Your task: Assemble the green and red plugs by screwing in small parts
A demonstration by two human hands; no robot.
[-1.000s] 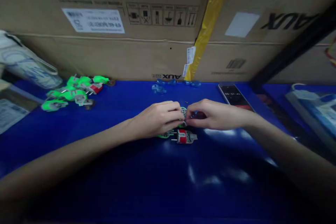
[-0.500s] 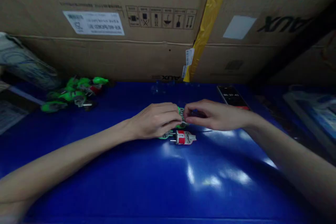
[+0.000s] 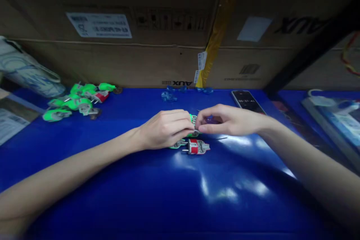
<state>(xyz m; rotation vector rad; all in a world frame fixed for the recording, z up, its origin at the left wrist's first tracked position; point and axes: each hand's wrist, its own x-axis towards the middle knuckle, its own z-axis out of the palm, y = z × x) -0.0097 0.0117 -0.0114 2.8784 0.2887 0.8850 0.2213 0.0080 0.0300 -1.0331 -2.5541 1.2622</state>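
Note:
Near the middle of the blue table, my left hand (image 3: 168,129) is closed on a small green-and-grey plug-like part (image 3: 193,120), its fingers hiding most of it. My right hand (image 3: 222,120) meets it from the right, thumb and index finger curled together at the part's right edge. Whatever lies between those fingertips is too small to make out. Just below my fingers lies a red-and-white plug-like part (image 3: 194,146) with metal pins pointing left. Another green-edged part (image 3: 178,143) pokes out under my left hand. A thin dark wire (image 3: 221,138) lies below my right hand.
A pile of green parts (image 3: 75,101) with a red one lies at the left back. Blue translucent pieces (image 3: 168,95) sit before the large cardboard boxes (image 3: 126,63). A phone (image 3: 247,101) showing a timer lies at the right back. A white patterned bag (image 3: 28,67) is at far left.
My right hand has shifted very slightly up and left at the part's edge. My left hand holds its place. The boxes look darker now.

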